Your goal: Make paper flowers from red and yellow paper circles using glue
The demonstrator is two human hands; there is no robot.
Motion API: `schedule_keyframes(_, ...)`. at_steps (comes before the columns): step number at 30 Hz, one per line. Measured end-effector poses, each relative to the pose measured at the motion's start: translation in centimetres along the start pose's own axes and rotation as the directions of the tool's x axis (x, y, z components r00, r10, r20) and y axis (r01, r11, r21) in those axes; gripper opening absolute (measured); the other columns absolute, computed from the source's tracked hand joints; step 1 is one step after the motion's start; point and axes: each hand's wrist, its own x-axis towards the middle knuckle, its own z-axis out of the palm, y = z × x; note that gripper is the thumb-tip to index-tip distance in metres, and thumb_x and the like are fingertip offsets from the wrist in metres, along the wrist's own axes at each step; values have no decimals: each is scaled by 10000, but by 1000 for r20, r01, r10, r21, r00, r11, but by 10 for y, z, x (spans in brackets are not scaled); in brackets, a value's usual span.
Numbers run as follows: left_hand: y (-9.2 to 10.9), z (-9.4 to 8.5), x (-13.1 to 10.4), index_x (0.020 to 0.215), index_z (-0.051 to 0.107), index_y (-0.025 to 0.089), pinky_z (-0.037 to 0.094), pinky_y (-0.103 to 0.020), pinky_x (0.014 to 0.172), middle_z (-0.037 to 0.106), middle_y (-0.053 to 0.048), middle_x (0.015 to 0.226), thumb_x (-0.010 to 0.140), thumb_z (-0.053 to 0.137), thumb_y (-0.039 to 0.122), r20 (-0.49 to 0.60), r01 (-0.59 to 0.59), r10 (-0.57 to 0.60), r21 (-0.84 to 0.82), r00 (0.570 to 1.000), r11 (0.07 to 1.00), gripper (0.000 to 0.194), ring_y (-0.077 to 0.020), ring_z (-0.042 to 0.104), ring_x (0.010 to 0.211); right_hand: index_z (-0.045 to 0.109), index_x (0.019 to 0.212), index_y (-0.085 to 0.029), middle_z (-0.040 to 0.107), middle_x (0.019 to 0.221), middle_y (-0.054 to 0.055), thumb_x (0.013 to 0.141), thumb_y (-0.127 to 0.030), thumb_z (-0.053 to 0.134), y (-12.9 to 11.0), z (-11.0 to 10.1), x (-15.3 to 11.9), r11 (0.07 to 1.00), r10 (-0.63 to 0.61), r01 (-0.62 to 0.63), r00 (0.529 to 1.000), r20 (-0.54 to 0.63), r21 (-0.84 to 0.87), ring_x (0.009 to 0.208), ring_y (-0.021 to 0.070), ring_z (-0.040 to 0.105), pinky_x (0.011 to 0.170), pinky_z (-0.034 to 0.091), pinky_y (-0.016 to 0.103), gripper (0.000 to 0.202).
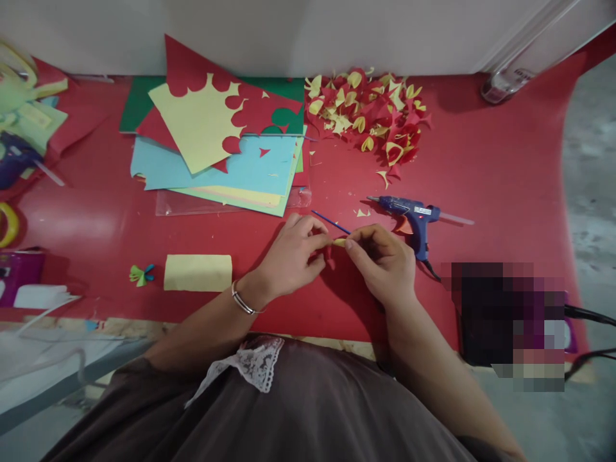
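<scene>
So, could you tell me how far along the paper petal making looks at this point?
Done: a heap of rolled red and yellow petals lies by the wall. In hand: left hand and right hand pinch one small yellow piece together. Left: uncut paper sheets remain stacked; the glue gun lies unused.

Both forearms are converging toward centre. The left hand (pixel 291 253) and right hand (pixel 380 260) are pinching, fingertips nearly touching.

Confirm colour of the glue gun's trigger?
Orange, on a blue glue gun lying beyond the right hand; it shows in the head view.
</scene>
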Motion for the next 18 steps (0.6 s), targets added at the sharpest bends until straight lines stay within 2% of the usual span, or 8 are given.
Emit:
schedule_keyframes(4, -5, 2, 5, 993, 792, 186, 498, -479, 1021, 698, -108, 1168, 982, 626, 130, -12, -16, 17, 23, 1000, 1000, 176, -283, 578, 1115, 720, 860, -227, 669, 730, -19, 945, -282, 712, 1, 1, -2, 1000, -6, 6, 1000, -6, 9, 618, 132, 552, 592, 418, 279, 101)
schedule_keyframes(9, -4, -3, 5, 991, 754, 166, 510, -474, 1029, 759, -110, 1155, 993, 636, 143, -85, -33, 29, -49, 996, 998, 120, -270, 638, 1111, 721, 863, -227, 680, 744, -10, 951, -301, 717, 3, 1, -3, 999, 13, -13, 1000, -9, 40, 627, 141, 564, 605, 428, 289, 114)
schedule_keyframes(12, -1, -4, 3, 980, 741, 169, 555, -379, 880, 788, -73, 994, 967, 662, 141, -79, 91, -110, -212, 991, 973, 85, -212, 695, 935, 721, 870, -232, 706, 773, 4, 959, -318, 719, 2, 0, -4, 998, 24, -24, 1000, -3, 53, 655, 154, 595, 621, 448, 300, 124)
schedule_keyframes(15, 1, -3, 2, 947, 722, 173, 545, -268, 681, 764, -25, 830, 959, 687, 198, 2, 254, -288, -476, 958, 842, 45, -138, 691, 719, 720, 877, -237, 700, 770, 1, 969, -324, 715, 1, -1, -5, 997, 1, -1, 1000, 3, 75, 625, 146, 575, 598, 442, 297, 127)
schedule_keyframes(18, 2, -1, 1, 931, 710, 166, 588, -255, 682, 771, -37, 830, 937, 726, 261, 71, 282, -324, -686, 943, 670, 96, -136, 732, 727, 730, 907, -242, 698, 775, -2, 980, -329, 711, -1, -1, -5, 997, -38, 36, 999, 29, 69, 626, 143, 584, 599, 451, 296, 115)
